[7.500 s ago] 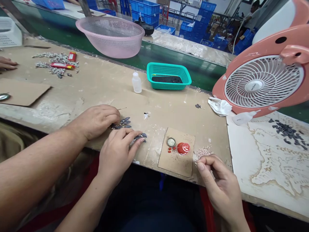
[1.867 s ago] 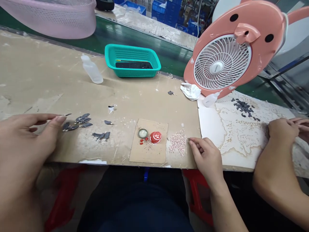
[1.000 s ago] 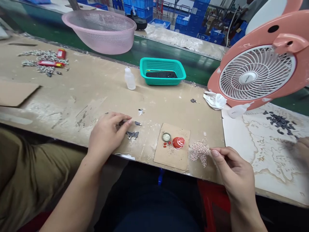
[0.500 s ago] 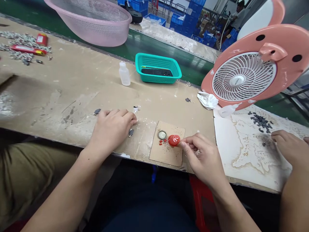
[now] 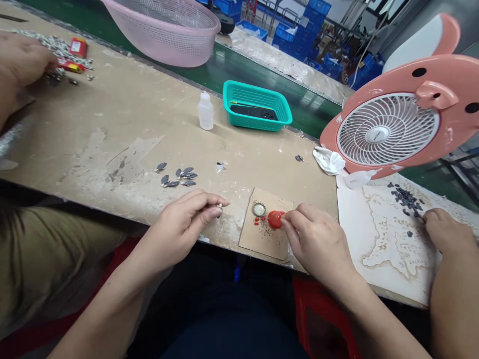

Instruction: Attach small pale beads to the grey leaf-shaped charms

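My left hand (image 5: 185, 224) is closed in a pinch on a small dark leaf-shaped piece (image 5: 219, 211) with a pale tip. Several more dark leaf-shaped pieces (image 5: 188, 174) lie beyond it on the table. My right hand (image 5: 318, 239) has thumb and fingers pressed together at the edge of a glossy red round object (image 5: 275, 219). Whether it grips that object or something thin beside it is hidden. The red object rests on a cardboard square (image 5: 249, 239), next to a round cap-like piece with a dark ridged rim (image 5: 259, 209) and small red bits.
A clear squeeze bottle (image 5: 205, 112) and a green basket (image 5: 258, 122) with a phone stand behind. To the right are a pink fan (image 5: 389, 119), a white cloth (image 5: 329, 160) and a co-worker's hand (image 5: 447, 232) by dark pieces. Another person's hand (image 5: 22, 60) reaches in at far left.
My left hand has drawn back and turned, uncovering the dark pieces, and now shows one pinched. My right hand stays at the red object. Another person's hand has appeared at far left.
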Motion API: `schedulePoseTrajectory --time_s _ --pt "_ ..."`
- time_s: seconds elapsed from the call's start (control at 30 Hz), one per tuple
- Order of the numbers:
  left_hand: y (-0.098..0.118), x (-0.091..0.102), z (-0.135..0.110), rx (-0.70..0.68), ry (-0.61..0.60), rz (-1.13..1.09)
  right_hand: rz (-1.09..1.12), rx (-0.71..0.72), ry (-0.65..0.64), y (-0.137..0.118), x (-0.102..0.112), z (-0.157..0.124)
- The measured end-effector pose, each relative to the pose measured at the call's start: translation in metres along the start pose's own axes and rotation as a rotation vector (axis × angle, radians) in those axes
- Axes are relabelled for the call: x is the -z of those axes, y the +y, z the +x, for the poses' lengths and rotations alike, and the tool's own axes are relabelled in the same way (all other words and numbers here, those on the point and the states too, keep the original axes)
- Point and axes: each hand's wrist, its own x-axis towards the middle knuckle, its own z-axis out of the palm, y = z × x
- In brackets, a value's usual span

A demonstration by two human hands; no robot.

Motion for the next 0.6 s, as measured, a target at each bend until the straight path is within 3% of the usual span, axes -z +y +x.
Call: schedulePoseTrajectory --time_s 0.1,0.2,0.37,0.5,0.6 --pt "0.006 -0.004 -0.005 0.099 0.048 -0.158 0.21 -0.08 0.04 0.002 0.004 -0.003" --pt "0.013 -0.012 -0.01 0.178 0.085 -0.338 0.623 -0.293 0.091 0.004 0.009 -0.009" --pt "0.028 -0.031 -0.014 0.159 0.074 -0.633 1.236 -0.599 0.156 -0.001 0.009 -0.024" --pt "0.041 -0.046 -0.014 0.226 0.027 -0.762 1.447 -0.71 0.21 -0.012 0.008 -0.031" --pt "0.051 -0.054 -0.014 0.264 -0.005 -0.79 1.481 -0.702 0.238 -0.018 0.009 -0.036"
